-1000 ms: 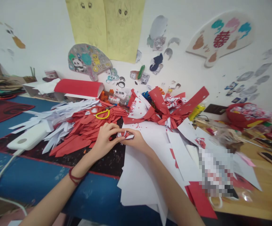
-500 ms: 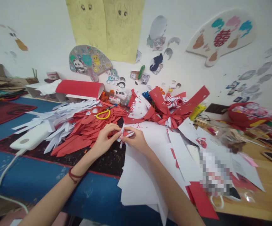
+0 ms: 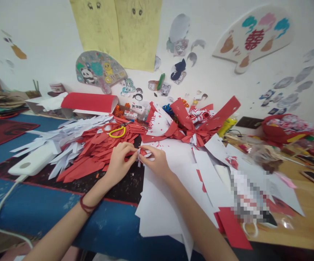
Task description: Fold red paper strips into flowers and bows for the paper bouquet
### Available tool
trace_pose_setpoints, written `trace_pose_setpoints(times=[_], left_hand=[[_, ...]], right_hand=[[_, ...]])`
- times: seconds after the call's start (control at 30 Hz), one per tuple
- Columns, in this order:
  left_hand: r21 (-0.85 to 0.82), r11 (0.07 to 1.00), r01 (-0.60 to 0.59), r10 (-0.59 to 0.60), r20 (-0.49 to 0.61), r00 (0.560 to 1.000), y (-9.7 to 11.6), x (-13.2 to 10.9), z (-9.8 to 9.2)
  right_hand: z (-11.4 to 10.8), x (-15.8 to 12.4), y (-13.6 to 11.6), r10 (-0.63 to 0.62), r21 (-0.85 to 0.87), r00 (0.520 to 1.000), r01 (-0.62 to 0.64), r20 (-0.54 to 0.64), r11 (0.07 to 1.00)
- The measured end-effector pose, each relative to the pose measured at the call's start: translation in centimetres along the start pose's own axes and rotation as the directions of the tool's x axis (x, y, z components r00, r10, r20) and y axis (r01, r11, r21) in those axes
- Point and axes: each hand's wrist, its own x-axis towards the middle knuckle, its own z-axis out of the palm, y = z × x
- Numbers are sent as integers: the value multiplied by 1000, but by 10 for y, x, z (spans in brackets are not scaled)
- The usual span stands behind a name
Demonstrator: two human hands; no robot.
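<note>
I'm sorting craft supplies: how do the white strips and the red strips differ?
The white strips lie farther from the left hand; the red strips lie beside it. Scissors rest on the red strips; none show on the white strips. Both are loose, overlapping paper heaps.

Red-and-white paper piece (image 3: 143,153), red strips (image 3: 98,152)

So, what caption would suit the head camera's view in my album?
Left hand and right hand pinch a small red-and-white piece near red strips and white strips.
</note>
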Motion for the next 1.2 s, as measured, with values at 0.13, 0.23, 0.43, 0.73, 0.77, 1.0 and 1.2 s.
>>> trace_pose_setpoints(times=[0.13,0.23,0.43,0.73,0.77,1.0,1.2], left_hand=[[91,996,-6,9,-29,1000,1,-3,0],[55,998,11,-9,-48,999,2,-5,0],[107,989,-99,103,-35,994,2,-7,0],[184,979,-87,107,-105,989,4,-10,1],[197,975,-98,120,-100,988,4,-10,2],[240,950,-199,219,-62,974,-3,-15,3],[379,893,-244,258,13,966,-1,-15,5]], right_hand=[[-3,-1,-6,-74,-155,997,69,-30,986],[-5,0,-7,-140,-203,990,131,-30,970],[-7,2,-10,-107,-163,993,98,-49,982],[-7,2,-16,-155,-239,973,112,-170,965],[-7,2,-15,-169,-286,971,116,-171,951],[2,-3,-8,-230,-429,972,190,-44,883],[4,-7,-7,-275,-529,960,263,56,807]])
